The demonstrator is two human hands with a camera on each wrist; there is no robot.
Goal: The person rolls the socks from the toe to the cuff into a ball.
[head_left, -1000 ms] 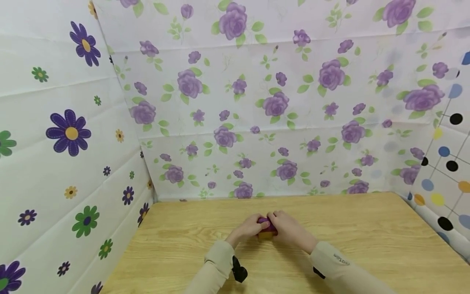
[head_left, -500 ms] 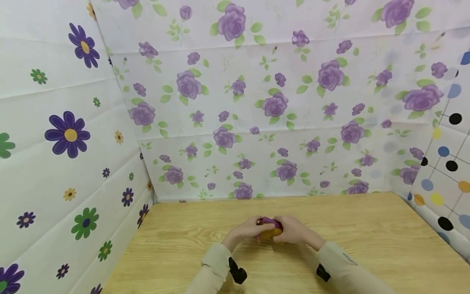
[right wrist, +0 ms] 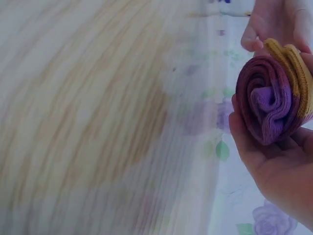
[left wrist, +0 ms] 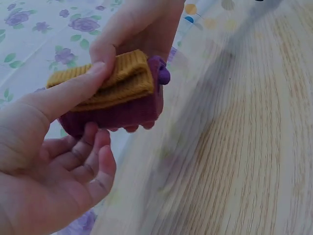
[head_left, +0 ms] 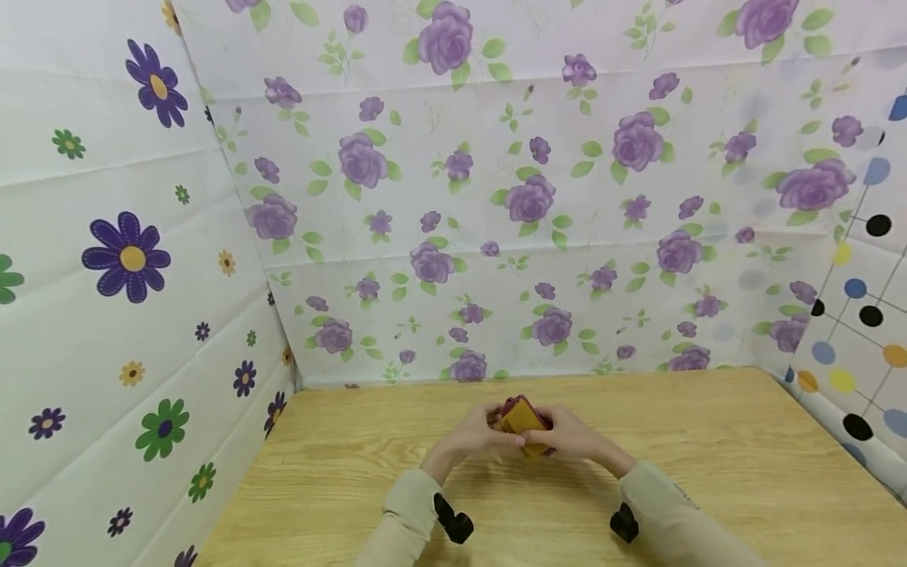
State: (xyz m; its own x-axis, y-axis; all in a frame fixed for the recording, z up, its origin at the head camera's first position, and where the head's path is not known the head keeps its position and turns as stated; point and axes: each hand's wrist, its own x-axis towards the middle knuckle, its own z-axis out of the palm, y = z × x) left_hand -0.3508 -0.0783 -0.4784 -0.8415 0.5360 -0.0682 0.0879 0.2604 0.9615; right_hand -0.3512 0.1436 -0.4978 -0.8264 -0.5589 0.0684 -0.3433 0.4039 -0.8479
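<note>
A rolled-up pair of socks [head_left: 522, 419], maroon and purple with mustard ribbed cuffs, is held between both hands over the table. My left hand [head_left: 473, 435] grips one side; in the left wrist view its thumb lies across the mustard cuff [left wrist: 124, 73] and its fingertips curl beneath the roll. From the other side my right hand [head_left: 575, 435] holds the socks, thumb on the cuff and fingers under them. The spiral end of the sock roll [right wrist: 266, 100] faces the right wrist camera, purple at its core.
The wood-grain table [head_left: 340, 472] reaches back to a rose-patterned cloth wall [head_left: 439, 315]. Flower-printed cloth [head_left: 106, 331] hangs at the left, and dotted cloth [head_left: 857, 362] at the right. Black wrist devices [head_left: 453, 521] sit below the sleeves.
Both hands have turned the sock roll so its mustard cuff now faces up toward the head camera, where purple showed on top before. The wrists have spread slightly apart.
</note>
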